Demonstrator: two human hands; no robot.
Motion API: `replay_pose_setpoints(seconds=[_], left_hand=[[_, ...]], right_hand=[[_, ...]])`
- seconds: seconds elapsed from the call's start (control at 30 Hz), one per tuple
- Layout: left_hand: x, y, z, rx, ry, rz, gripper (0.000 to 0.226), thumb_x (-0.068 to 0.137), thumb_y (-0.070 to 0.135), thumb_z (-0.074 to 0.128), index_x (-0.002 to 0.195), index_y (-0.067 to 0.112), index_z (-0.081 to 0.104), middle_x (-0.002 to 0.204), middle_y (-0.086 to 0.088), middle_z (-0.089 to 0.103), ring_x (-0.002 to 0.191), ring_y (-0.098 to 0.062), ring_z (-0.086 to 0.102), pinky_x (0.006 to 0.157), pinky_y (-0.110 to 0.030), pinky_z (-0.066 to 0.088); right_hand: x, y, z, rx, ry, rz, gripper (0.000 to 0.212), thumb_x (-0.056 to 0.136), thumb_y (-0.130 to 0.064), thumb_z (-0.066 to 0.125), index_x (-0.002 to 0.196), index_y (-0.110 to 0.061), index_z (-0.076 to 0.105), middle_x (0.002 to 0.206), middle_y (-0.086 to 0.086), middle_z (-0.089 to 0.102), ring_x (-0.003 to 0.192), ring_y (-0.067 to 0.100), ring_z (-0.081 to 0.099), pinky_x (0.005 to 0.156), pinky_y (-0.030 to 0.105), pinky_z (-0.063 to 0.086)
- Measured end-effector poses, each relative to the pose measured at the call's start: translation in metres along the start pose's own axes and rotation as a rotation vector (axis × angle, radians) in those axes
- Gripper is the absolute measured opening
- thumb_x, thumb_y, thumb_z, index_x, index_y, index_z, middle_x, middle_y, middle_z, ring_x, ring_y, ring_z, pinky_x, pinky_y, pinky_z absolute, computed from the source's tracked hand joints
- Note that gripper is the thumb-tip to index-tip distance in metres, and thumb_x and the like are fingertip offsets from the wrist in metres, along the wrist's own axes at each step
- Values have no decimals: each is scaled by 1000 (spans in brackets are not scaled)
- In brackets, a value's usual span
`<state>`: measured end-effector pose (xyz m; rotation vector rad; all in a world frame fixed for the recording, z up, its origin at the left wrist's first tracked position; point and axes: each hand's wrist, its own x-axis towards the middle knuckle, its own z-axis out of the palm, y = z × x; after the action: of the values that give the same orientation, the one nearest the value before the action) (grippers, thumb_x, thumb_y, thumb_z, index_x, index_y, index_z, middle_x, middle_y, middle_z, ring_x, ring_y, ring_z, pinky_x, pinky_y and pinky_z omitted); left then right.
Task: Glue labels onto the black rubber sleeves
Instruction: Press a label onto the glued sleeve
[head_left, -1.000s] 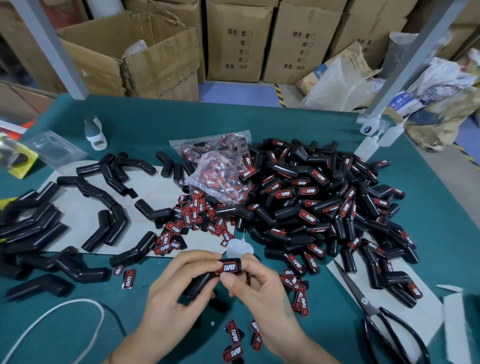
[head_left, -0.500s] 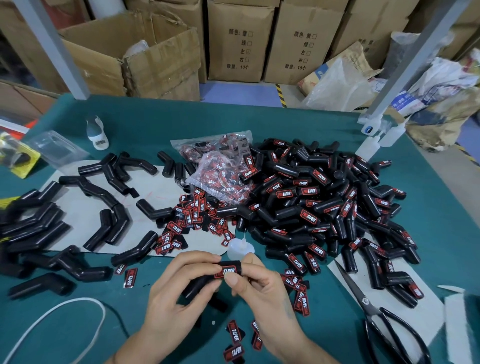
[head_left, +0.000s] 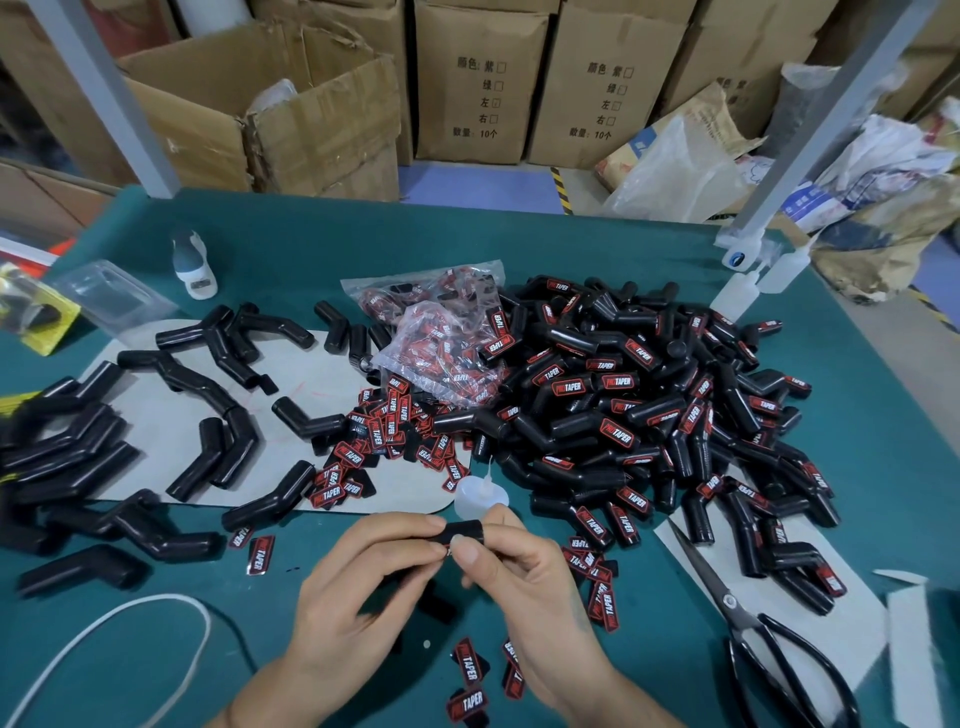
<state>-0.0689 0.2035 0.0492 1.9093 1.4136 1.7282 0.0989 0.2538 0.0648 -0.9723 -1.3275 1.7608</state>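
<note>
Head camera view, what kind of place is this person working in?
Likely a small factory or warehouse packing bench: a big heap of labelled black rubber sleeves on a green-covered table, brown cardboard cartons stacked behind, and both hands pressing one black sleeve.

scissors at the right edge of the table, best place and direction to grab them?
Take the scissors by the black handle loops, which sit at the near end, closest to the person; the blades point away toward the pile of sleeves. Come from above on the near right side: they lie flat and closed, partly on the grey card, with nothing resting on the handles.
</note>
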Motion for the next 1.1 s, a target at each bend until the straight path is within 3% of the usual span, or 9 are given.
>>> replay_pose_setpoints(seconds=[0.07,0.17,0.37,0.47,0.57,0.7,0.8,0.87,1.1], left_hand=[[0,0,0,-2,2,8,16,89,9,74,104,15,74,123,8,70,108,-14,72,95,-24,55],[0,-1,0,-5,-2,9,17,89,8,74,105,15,74,122,7,70,108,-15,72,95,-24,55],[-1,-3,0,-11,-17,6,19,91,7,73,105,19,76,123,4,69,108,-18,72,95,-26,55],[-1,-5,-1,6,-26,-16,21,93,9,71,108,23,76,124,6,66,107,-17,71,94,-27,55],[1,-7,-2,20,-29,-41,24,93,9,70,111,23,74,123,7,66,109,-17,69,95,-26,53],[1,-5,-1,12,-27,-49,19,95,12,70,109,24,74,121,7,67,108,-17,70,95,-26,53],[0,-2,0,-2,-36,-48,11,98,16,69,102,24,76,120,6,67,107,-16,71,95,-26,53],[0,-2,1,3,-39,-44,12,96,14,70,104,22,75,120,7,67,107,-15,70,95,-25,53],[-3,-4,2,11,-27,-55,13,91,10,72,103,15,77,120,7,68,106,-16,71,96,-26,54]], right_hand=[[0,-1,0,26,-7,4,65,84,-53,81,67,4,55,78,3,35,77,12,39,72,24,34],[-1,-1,0,50,-9,14,70,83,-52,83,66,7,49,81,10,31,77,15,35,71,25,33],[-1,-2,-2,14,-22,0,65,85,-54,80,66,3,54,79,5,33,76,13,37,72,26,34],[-1,-5,-1,-51,-40,-6,43,92,-58,69,69,-22,70,76,-10,41,77,9,43,78,31,38],[-1,-7,0,-93,-53,-6,34,97,-55,62,68,-39,68,75,-14,43,79,13,45,83,35,39],[0,-6,0,-109,-34,-20,38,94,-62,65,71,-31,70,74,-7,44,74,8,45,76,22,38],[1,1,-2,-94,-8,-19,50,93,-59,67,72,-13,69,73,-6,44,74,7,44,73,19,38],[1,3,-3,-99,9,-31,55,93,-60,68,69,-10,66,73,-7,44,74,7,44,73,19,37],[3,6,-1,-129,52,-40,48,92,-61,68,64,-23,63,73,-7,43,75,6,43,72,19,36]])
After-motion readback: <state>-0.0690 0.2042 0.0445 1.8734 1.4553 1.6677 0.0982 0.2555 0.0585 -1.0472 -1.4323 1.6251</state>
